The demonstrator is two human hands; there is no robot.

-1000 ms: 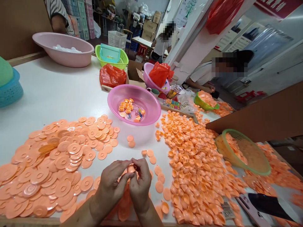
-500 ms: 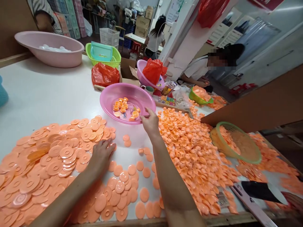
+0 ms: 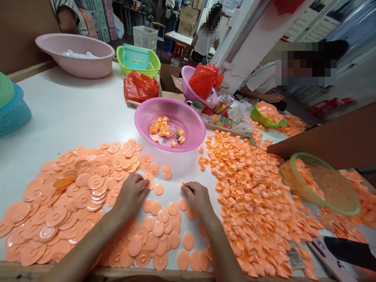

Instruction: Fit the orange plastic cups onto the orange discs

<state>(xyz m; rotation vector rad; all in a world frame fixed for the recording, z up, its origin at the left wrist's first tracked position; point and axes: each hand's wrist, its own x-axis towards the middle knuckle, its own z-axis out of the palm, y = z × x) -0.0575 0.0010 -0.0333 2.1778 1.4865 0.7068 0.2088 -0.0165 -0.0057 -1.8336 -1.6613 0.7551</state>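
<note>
I count one bright pink basin [image 3: 189, 113], two hands [image 3: 131, 196] at its six o'clock, one blue basket [image 3: 14, 115] at nine.

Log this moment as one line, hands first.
left hand: at disc pile, grip unclear; right hand: fingertips at small orange piece, grip unclear; magenta basin: holds orange parts

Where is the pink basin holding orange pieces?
In the head view, the pink basin stands slightly left of centre, in front of the cardboard box, beyond the right hand.
</note>
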